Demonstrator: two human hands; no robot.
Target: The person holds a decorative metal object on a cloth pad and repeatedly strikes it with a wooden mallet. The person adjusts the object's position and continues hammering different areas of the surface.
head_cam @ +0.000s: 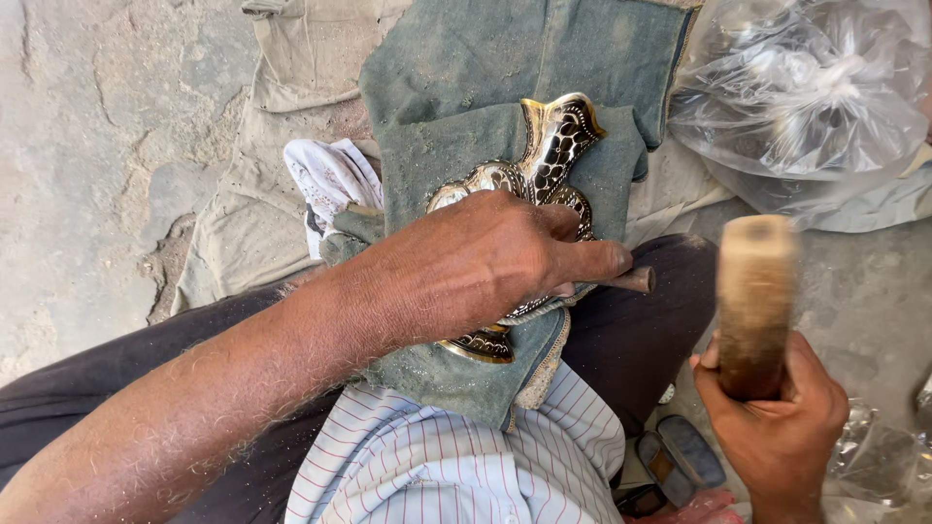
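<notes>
1. The ornate metal piece [544,170], black with gold and silver patterning and a curved, flared end, lies on a folded dusty green cloth [456,146] across the person's lap; it serves as the landmark here.
2. The left hand [485,257] lies over the lower half of the ornate metal piece, pressing it down. Its grip is closed around a thin dark metal punch [636,279], whose blunt end sticks out past the fingertips to the right of the piece.
3. The right hand [777,417] is to the lower right of the ornate metal piece, well apart from it. Its grip is closed around the lower part of a wooden mallet [755,291], which stands upright and looks blurred.
4. Left of the ornate metal piece, a white patterned rag [330,180] pokes out from under the green cloth.
5. Up and to the right of the piece lies a crumpled clear plastic bag [806,92] on the floor.
6. Below the piece, a striped shirt [427,466] shows, with dark trousers [641,330] either side.
7. Beyond the cloth to the left is a cracked concrete floor [87,146].
</notes>
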